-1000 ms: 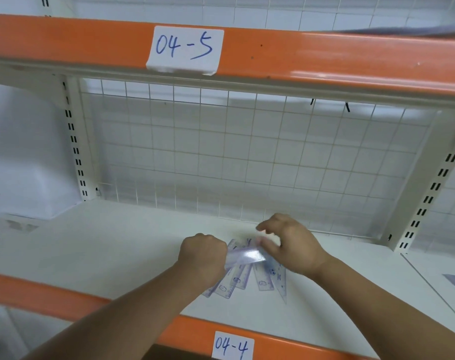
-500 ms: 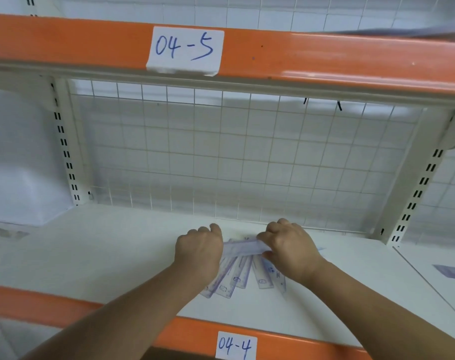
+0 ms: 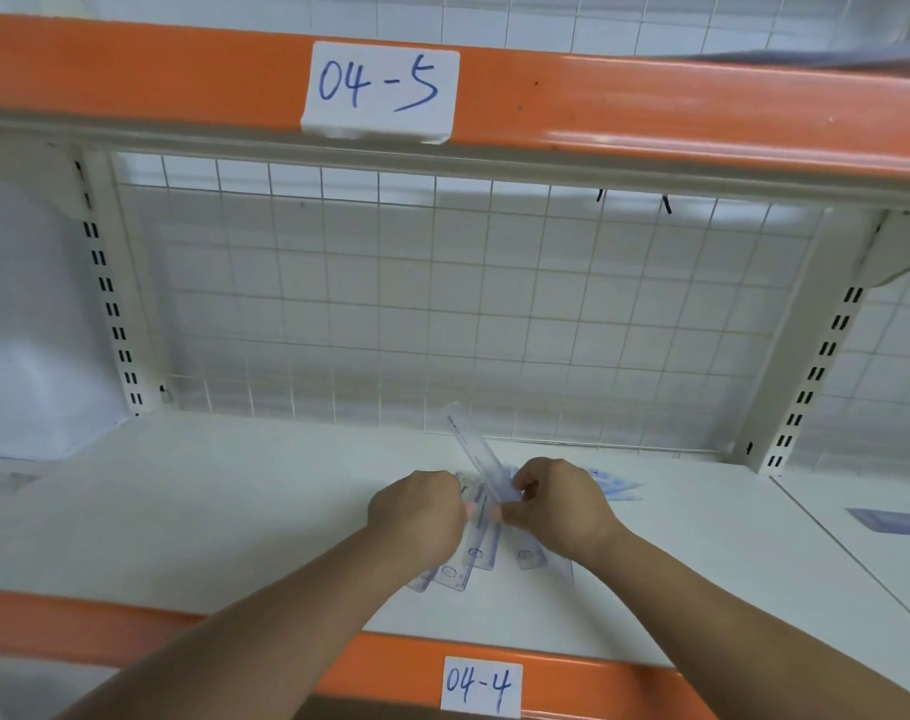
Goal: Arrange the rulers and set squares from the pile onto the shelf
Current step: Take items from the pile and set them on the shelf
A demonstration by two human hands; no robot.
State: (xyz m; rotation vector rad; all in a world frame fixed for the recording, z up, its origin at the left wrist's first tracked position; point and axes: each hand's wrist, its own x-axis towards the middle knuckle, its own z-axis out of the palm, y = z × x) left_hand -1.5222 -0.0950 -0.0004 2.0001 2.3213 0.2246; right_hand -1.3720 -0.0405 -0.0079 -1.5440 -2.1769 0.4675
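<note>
A fan of clear rulers with blue print (image 3: 476, 556) lies on the white shelf board (image 3: 224, 511). My left hand (image 3: 416, 511) sits curled on the fan's left side, thumb against the rulers; its fingertips are hidden. My right hand (image 3: 562, 506) pinches the near end of one clear ruler (image 3: 474, 452), which tilts up and points back-left toward the wire grid. The corner of a clear set square (image 3: 616, 485) pokes out from behind my right hand.
A wire grid (image 3: 442, 304) backs the shelf, with slotted uprights at left (image 3: 109, 314) and right (image 3: 816, 366). The orange beam labelled 04-5 (image 3: 650, 101) hangs overhead. A blue-edged item (image 3: 894, 522) lies on the neighbouring shelf at right, a white bulky shape (image 3: 26, 330) at left.
The single ruler was held flat between both hands; now only my right hand pinches it and it has swung up to point toward the back. Both hands stay over the pile.
</note>
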